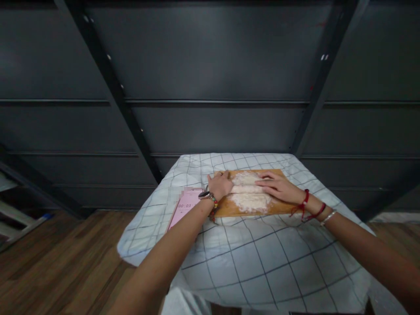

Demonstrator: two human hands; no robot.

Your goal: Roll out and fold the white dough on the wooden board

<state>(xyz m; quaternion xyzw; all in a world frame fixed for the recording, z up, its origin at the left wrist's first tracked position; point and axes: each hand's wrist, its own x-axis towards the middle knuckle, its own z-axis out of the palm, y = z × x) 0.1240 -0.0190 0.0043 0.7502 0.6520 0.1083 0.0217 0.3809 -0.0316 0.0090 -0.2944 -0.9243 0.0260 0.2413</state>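
A wooden board lies on the cloth with white flour spread over its middle. Across the flour runs a pale roll that looks like dough. My right hand lies with outstretched fingers on the roll's right end. At the board's left edge, my left hand presses down, its visible fingers apart and its side by the roll's left end. Some of the left fingers are hidden. A watch and a beaded bracelet are on my left wrist; red cords and a pale bracelet are on my right.
A pink-screened phone showing a timer lies left of the board, near my left forearm. White checked cloth covers the table. A dark panelled wall stands behind it, and wooden floor shows at the left.
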